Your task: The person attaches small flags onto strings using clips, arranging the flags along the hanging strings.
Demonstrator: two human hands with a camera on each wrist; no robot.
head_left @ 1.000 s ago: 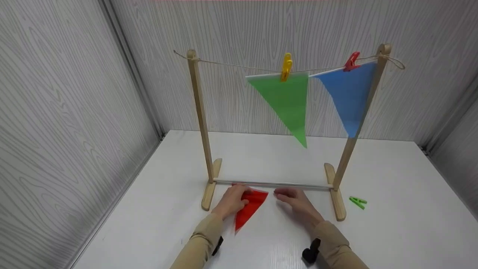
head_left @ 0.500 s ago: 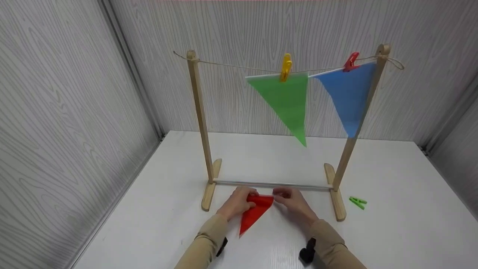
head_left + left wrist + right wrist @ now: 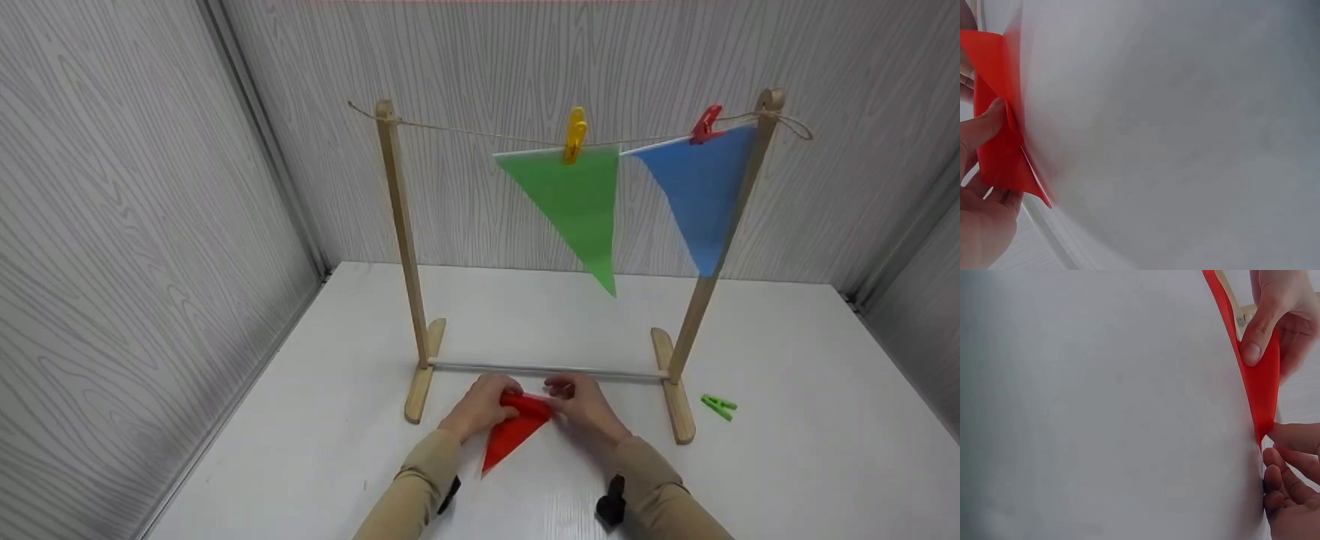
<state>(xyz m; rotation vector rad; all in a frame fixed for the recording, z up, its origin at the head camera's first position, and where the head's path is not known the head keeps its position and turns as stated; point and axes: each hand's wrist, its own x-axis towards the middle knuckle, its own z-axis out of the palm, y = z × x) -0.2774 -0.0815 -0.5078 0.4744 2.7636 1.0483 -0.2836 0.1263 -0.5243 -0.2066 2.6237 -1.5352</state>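
Observation:
A red triangular flag (image 3: 508,444) is held just above the white table, its tip pointing toward me. My left hand (image 3: 480,409) grips its upper left part, with the thumb on the front of the flag (image 3: 1002,160) and the fingers behind. At the flag's upper right corner, my right hand (image 3: 589,411) pinches the edge between thumb and forefinger. The right wrist view shows that right hand (image 3: 1297,500) with its other fingers curled. Near the left thumb the flag (image 3: 1264,385) is slightly bent.
A wooden stand (image 3: 405,240) carries a string with a green flag (image 3: 581,199) under a yellow clothespin (image 3: 574,136) and a blue flag (image 3: 701,191) under a red clothespin (image 3: 706,125). A green clothespin (image 3: 719,406) lies on the table right of the stand.
The red flag has shifted right and slightly toward me with my left hand. My right hand, apart from the flag a second ago, now pinches its right corner.

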